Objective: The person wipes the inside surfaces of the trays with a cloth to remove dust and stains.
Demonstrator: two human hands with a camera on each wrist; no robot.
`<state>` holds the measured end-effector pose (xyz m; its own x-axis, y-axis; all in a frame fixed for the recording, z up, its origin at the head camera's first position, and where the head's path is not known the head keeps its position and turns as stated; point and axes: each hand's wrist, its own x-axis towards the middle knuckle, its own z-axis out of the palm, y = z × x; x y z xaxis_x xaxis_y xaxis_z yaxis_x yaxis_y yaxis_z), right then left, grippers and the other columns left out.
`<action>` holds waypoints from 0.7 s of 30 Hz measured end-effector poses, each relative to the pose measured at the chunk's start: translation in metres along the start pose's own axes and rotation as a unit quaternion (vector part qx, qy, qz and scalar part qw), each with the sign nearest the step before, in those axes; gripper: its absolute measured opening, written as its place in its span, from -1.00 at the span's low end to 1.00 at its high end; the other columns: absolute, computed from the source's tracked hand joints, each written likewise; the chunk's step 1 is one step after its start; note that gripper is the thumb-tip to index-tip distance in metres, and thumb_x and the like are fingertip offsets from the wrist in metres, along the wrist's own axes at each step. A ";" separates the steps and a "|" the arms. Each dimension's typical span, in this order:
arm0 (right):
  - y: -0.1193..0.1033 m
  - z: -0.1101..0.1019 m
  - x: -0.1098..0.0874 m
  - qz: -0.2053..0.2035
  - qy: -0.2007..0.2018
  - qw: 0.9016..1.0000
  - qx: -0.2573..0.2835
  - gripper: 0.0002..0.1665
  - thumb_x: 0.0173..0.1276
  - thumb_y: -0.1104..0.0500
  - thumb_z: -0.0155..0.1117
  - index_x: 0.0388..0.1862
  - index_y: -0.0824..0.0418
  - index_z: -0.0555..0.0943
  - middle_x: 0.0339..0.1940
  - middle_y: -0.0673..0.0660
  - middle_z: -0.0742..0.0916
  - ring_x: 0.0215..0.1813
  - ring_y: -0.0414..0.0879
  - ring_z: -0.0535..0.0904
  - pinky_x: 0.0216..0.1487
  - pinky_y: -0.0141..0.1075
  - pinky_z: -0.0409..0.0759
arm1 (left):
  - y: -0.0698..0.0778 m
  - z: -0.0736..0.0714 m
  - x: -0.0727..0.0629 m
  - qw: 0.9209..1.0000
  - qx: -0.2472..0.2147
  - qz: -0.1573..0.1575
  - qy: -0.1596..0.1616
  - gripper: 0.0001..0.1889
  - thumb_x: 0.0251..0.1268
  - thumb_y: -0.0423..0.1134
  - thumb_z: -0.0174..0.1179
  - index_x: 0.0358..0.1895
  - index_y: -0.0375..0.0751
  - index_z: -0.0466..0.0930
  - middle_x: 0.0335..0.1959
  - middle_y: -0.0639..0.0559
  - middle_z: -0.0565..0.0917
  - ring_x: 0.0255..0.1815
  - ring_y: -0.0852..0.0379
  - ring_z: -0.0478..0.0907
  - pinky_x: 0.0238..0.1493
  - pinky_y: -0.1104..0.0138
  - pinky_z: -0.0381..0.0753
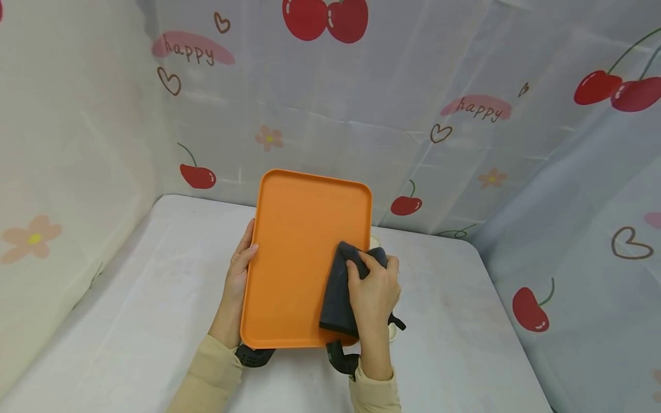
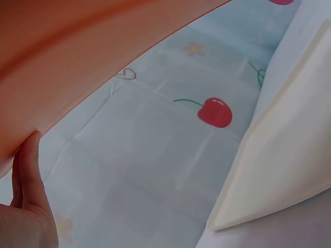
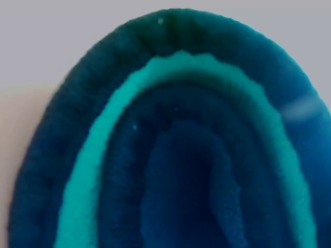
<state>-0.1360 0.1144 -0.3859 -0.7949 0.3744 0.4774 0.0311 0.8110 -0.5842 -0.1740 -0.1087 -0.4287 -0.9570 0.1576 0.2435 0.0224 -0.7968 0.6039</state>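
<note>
An orange rectangular tray (image 1: 304,241) with a raised rim is held up, tilted toward the head camera. My left hand (image 1: 241,267) grips its left edge, thumb at the rim and the other fingers behind; the left wrist view shows fingers of that hand (image 2: 32,191) against the tray's underside (image 2: 62,67). In my right hand (image 1: 376,289) a folded dark grey cloth (image 1: 337,298) is pinched and lies over the tray's lower right part. Close up, the right wrist view is filled by the cloth's curved fold (image 3: 176,103), with a teal band between dark layers.
A cream flat piece (image 2: 284,134) lies on the white table (image 1: 454,321), mostly hidden behind the orange tray in the head view. Printed curtains (image 1: 330,86) hang behind and at both sides of the table. Dark wrist camera mounts (image 1: 255,355) sit just below the tray.
</note>
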 end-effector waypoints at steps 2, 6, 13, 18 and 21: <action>-0.001 0.001 -0.002 0.000 0.004 1.000 0.004 -0.65 0.17 0.06 0.49 -0.07 0.15 0.77 -0.08 0.30 0.60 -0.23 0.21 0.58 -0.29 0.05 0.58 | 0.000 0.000 0.000 1.000 0.001 -0.003 0.000 -0.40 0.61 -0.35 -0.35 0.59 -0.03 -0.28 0.37 0.45 0.40 0.37 0.40 0.35 0.32 0.49 0.39; -0.004 0.004 -0.006 -0.008 0.011 1.000 0.010 -0.65 0.15 0.07 0.50 -0.08 0.16 0.77 -0.09 0.31 0.60 -0.24 0.22 0.59 -0.31 0.06 0.58 | 0.000 0.000 0.000 1.000 0.006 -0.009 0.005 -0.40 0.62 -0.33 -0.34 0.60 0.02 -0.25 0.52 0.36 0.18 0.39 0.41 0.31 0.35 0.50 0.35; -0.014 0.011 -0.013 -0.037 0.007 0.999 0.014 -0.66 0.13 0.08 0.52 -0.11 0.16 0.78 -0.11 0.28 0.60 -0.35 0.21 0.63 -0.35 0.02 0.61 | -0.003 -0.003 0.000 1.000 0.005 0.003 -0.003 -0.43 0.61 -0.31 -0.30 0.59 0.08 -0.12 0.48 0.37 0.27 0.38 0.37 0.33 0.33 0.48 0.38; -0.025 0.016 -0.017 -0.054 -0.003 0.998 0.013 -0.67 0.14 0.07 0.52 -0.11 0.14 0.78 -0.11 0.26 0.59 -0.47 0.15 0.60 -0.43 -0.06 0.58 | -0.005 -0.002 0.002 1.000 0.015 0.013 -0.011 -0.42 0.61 -0.32 -0.30 0.59 0.02 -0.15 0.38 0.41 0.39 0.36 0.36 0.37 0.31 0.48 0.42; -0.034 0.020 -0.020 -0.074 -0.009 0.997 0.017 -0.67 0.13 0.07 0.53 -0.12 0.12 0.78 -0.17 0.22 0.59 -0.53 0.07 0.54 -0.49 -0.16 0.54 | -0.005 -0.001 0.002 1.000 0.010 0.008 -0.009 -0.42 0.61 -0.32 -0.30 0.59 0.00 -0.16 0.37 0.40 0.41 0.35 0.35 0.37 0.32 0.47 0.41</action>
<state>-0.1335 0.0707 -0.3886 -0.8004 0.2422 0.5484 -0.1085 0.8412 -0.5298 -0.1761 -0.1046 -0.4322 -0.9514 0.1551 0.2662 0.0437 -0.7873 0.6150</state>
